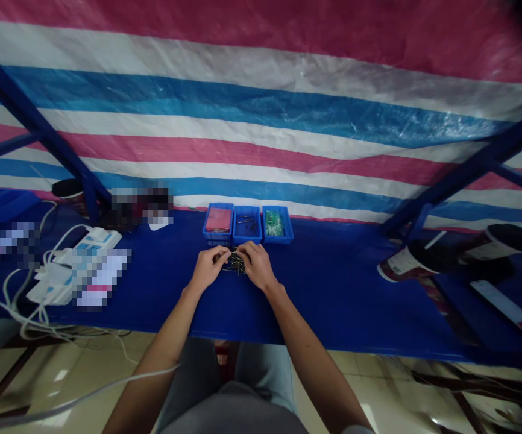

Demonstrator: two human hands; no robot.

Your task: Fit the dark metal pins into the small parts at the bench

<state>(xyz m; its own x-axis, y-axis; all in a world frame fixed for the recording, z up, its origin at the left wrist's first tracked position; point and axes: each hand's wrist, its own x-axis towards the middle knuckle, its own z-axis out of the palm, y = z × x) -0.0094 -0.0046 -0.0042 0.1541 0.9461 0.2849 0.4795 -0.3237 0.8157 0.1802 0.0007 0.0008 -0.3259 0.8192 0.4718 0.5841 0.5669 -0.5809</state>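
Between my hands, a small loose pile of thin brass-coloured pieces, perhaps screws [238,264], lies on the blue table. My left hand [210,265] is at the pile's left edge, thumb and fingertips closed together. My right hand [256,262] bends over the right side of the pile with its fingertips drawn together. Whatever either hand pinches is too small to make out. Just beyond the hands stand three blue bins side by side: a left bin [218,238] with pink-red flat pieces, a middle bin [247,239] with a few dark thin pieces, and a right bin [279,239] with green packaged bits.
A white power strip [78,265] with tangled white cables [26,313] lies at the left. Blue frame bars [30,114] slope down on both sides. Cup-like containers [410,263] stand at the right, near a long pale box [509,310]. A striped sheet [261,150] hangs behind.
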